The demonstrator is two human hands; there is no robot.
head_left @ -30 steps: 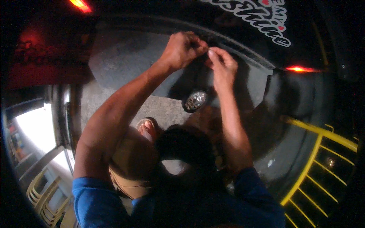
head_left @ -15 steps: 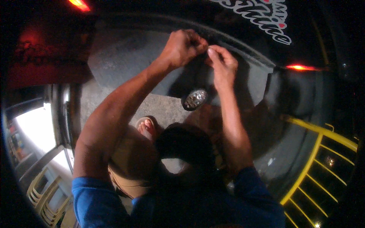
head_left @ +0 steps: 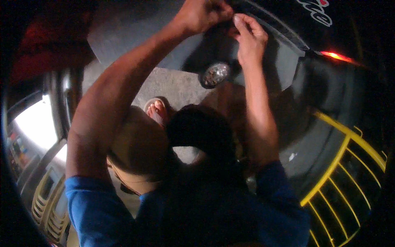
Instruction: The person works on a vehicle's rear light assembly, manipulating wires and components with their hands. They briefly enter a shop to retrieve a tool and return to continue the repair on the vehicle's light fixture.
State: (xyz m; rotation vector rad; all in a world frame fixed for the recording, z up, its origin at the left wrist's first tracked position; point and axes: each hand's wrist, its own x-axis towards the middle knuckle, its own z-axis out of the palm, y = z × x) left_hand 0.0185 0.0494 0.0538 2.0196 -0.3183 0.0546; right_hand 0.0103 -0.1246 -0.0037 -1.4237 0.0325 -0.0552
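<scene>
Both my arms reach out to the top of the head view. My left hand (head_left: 201,16) is curled with its fingertips pinched together, partly cut off by the upper edge. Close beside it, my right hand (head_left: 252,39) pinches thumb against forefinger. The fingertips of the two hands almost meet; anything between them is too small or blurred to make out. Behind the hands lies a smooth grey panel (head_left: 131,43). Below them, between my forearms, is a shiny oval lamp-like piece (head_left: 216,74) with a dark rim.
A dark surface with a white-outlined decal (head_left: 323,16) and a glowing red light (head_left: 337,55) is at the upper right. At the right stands a yellow metal rack (head_left: 341,158). Pale stacked chairs (head_left: 49,201) are at lower left. My sandalled foot (head_left: 155,110) rests on the concrete floor (head_left: 175,84).
The view has tilted down, so my hands, the lamp-like piece and the decal sit higher in the picture. Both hands keep nearly the same pinched pose, fingertips close together.
</scene>
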